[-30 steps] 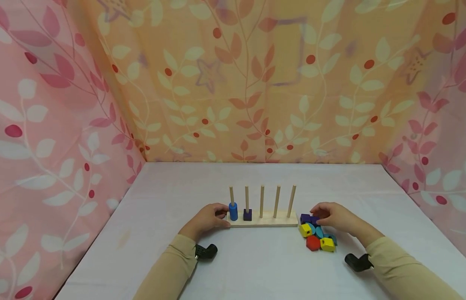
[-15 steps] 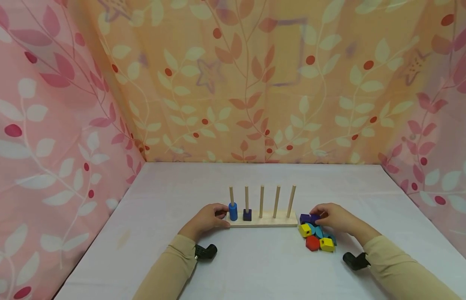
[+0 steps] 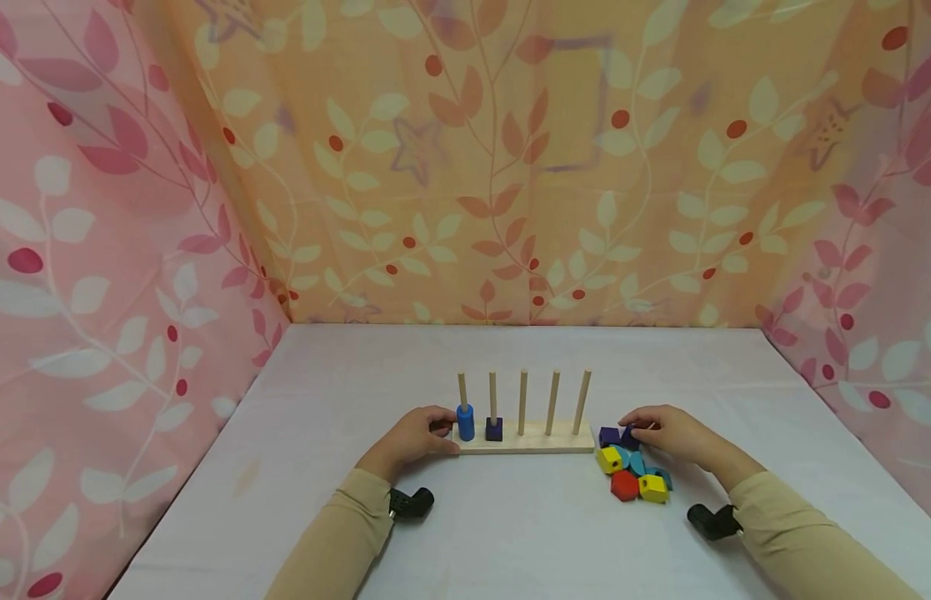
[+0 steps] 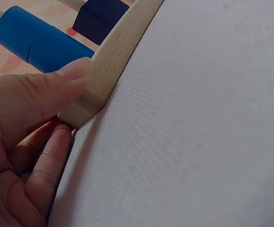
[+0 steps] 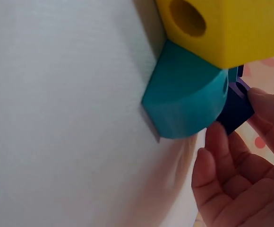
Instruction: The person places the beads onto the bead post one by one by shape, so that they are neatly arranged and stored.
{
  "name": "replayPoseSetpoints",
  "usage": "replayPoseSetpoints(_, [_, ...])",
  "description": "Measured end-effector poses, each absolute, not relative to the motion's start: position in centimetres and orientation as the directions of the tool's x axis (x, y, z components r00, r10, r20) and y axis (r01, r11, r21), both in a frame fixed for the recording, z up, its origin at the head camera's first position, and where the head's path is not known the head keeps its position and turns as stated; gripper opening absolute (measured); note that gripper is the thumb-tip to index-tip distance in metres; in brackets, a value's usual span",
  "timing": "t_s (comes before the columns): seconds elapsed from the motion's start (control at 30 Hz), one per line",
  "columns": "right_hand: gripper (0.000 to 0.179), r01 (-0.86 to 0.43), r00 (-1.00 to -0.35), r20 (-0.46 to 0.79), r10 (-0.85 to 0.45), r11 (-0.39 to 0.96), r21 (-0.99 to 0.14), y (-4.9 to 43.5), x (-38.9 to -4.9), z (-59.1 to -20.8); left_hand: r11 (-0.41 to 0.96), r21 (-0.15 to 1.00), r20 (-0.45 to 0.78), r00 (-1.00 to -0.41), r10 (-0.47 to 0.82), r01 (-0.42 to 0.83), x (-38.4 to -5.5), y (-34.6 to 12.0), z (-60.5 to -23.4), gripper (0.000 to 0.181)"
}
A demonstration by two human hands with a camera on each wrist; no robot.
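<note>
Left hand (image 3: 412, 433): thumb and curled fingers gripping the left end of the wooden stand (image 3: 548, 443), whose long axis runs left to right. On it, in order: blue cylinders (image 3: 466, 423), two stacked on the first peg, seam visible in the left wrist view; a threaded purple block (image 3: 494, 430) on the second; three further pegs (image 3: 523, 404), upright. Past the right end: a loose purple block (image 3: 609, 436), a yellow block (image 3: 609, 460) nearer the wearer, a red hexagon (image 3: 625, 486), teal half-rounds (image 3: 637, 464), a second yellow block (image 3: 653, 489).

Held purple block (image 5: 236, 111): right of the stand, beside the loose one, well apart from the left hand; at the fingertips of the right hand (image 3: 675, 433), pinched between thumb and fingers. Appearance: dark purple, flat-sided, compact, tilted, hole partly visible; no long axis discernible.
</note>
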State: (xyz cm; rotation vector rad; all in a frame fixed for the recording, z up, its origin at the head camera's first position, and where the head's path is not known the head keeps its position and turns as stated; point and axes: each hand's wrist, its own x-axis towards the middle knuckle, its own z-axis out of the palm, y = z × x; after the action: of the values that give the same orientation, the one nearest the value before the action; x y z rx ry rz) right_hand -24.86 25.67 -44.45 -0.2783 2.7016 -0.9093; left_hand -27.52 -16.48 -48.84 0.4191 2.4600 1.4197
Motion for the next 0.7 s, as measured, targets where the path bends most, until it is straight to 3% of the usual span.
replayPoseSetpoints(0.4, [0.033,-0.038,-0.946,-0.220,-0.236,0.758,-0.651,25.8,-24.9,-43.9,0.480,0.868,-0.080,-0.920,0.384,0.125,-27.6,-16.5,-48.9,0.052])
replayPoseSetpoints(0.7, [0.034,-0.083,-0.958,-0.143,-0.250,0.714,-0.695,25.5,-24.7,-40.6,0.477,0.868,-0.070,-0.919,0.388,0.135,-27.7,-16.6,-49.1,0.053])
